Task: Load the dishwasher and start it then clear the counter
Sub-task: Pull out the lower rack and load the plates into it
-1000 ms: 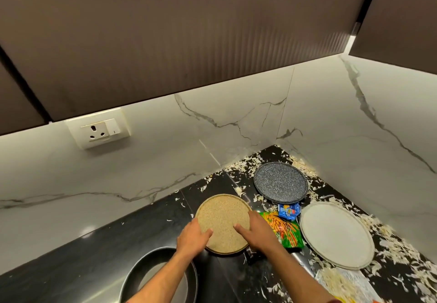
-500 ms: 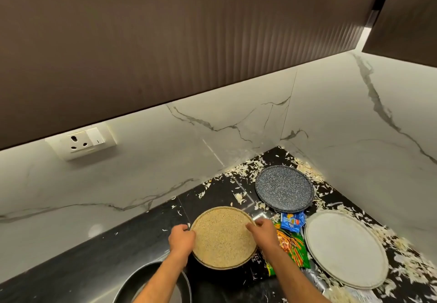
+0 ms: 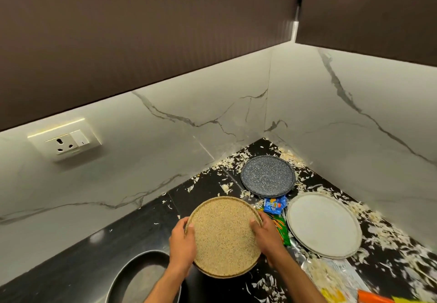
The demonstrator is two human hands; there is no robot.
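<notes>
— Tan speckled round plate (image 3: 224, 236), where?
— Above the black stone table (image 3: 78, 250), between both forearms, beside the dark blue speckled plate (image 3: 268, 176) and pale grey round plate (image 3: 324, 225).
— Grips?
— Left hand (image 3: 182, 243) curled round the left rim, thumb on top; right hand (image 3: 267, 234) clasping the right rim likewise.

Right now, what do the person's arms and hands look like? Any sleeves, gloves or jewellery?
Both forearms are bare up to the picture's lower edge: no sleeves show. The left hand and right hand wear no gloves, and no rings, watch or bracelets are visible.
</notes>
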